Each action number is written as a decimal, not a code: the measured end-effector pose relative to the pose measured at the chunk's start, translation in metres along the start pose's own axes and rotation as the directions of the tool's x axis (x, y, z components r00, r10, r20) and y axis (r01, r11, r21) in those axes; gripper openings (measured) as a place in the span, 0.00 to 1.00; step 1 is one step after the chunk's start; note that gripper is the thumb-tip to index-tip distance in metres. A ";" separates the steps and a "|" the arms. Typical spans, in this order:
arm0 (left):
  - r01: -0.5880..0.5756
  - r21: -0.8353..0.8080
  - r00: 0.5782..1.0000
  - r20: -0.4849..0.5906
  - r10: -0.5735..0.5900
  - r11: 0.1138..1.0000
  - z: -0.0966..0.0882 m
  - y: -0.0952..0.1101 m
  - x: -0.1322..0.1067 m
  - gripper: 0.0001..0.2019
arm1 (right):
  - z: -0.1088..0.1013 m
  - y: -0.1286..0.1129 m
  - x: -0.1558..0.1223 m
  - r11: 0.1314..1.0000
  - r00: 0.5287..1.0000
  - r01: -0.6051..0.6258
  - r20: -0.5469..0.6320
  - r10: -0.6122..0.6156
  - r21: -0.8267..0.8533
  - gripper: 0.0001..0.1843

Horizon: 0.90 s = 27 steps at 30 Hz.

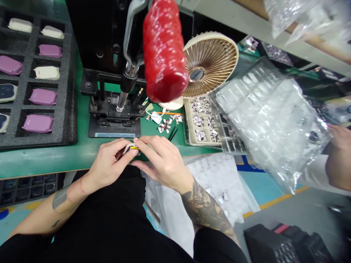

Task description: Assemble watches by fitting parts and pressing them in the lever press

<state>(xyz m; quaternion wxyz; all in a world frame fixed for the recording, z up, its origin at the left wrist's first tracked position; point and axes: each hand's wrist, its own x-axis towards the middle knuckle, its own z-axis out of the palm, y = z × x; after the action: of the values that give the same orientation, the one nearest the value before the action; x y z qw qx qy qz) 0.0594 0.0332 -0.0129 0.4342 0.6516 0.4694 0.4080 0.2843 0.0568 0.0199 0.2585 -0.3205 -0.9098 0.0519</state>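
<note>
Along the near edge of the green bench [59, 159], the left hand [109, 160] grasps a small pale-shelled piece [133, 147] with a yellow part showing, pinched by thumb and fingers, while the right hand [164, 160] has its fingertips up against it, how firmly I cannot tell. Light, even fingertip pressure just inside that edge would probably serve best, so a slip lands on the bench. Farther out stand the press [117, 109] straight ahead, a foam tray [67, 106] leftward, and loose parts [165, 126] beside a cream tray [187, 126] rightward.
</note>
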 end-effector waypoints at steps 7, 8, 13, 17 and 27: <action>-0.008 0.028 1.000 0.029 0.007 1.000 -0.005 -0.003 -0.004 0.15 | 0.024 -0.004 -0.006 0.985 0.992 0.087 -0.077 -0.100 -0.151 0.20; 0.000 0.040 1.000 0.025 -0.001 0.999 -0.005 -0.004 -0.006 0.15 | 0.021 -0.003 -0.007 0.987 0.993 0.079 -0.074 -0.090 -0.141 0.21; 0.127 -0.190 0.985 -0.094 -0.147 0.974 0.002 -0.012 -0.010 0.10 | -0.055 0.035 -0.022 0.974 0.965 -0.078 -0.261 0.020 -0.211 0.34; 0.217 -0.338 0.963 -0.081 -0.258 0.916 0.008 -0.007 -0.013 0.16 | -0.162 0.111 -0.035 0.745 0.854 -0.491 -0.417 0.311 -0.452 0.15; -0.101 -0.118 0.982 -0.171 0.080 0.988 0.007 -0.031 -0.010 0.08 | -0.244 0.271 -0.025 0.339 0.434 -0.747 -0.035 0.900 -0.572 0.16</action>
<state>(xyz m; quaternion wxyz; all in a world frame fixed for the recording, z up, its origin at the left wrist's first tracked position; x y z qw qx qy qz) 0.0555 0.0281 -0.0453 0.4149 0.6075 0.4468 0.5091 0.5751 0.2381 0.1483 -0.0348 -0.7838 -0.6197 -0.0184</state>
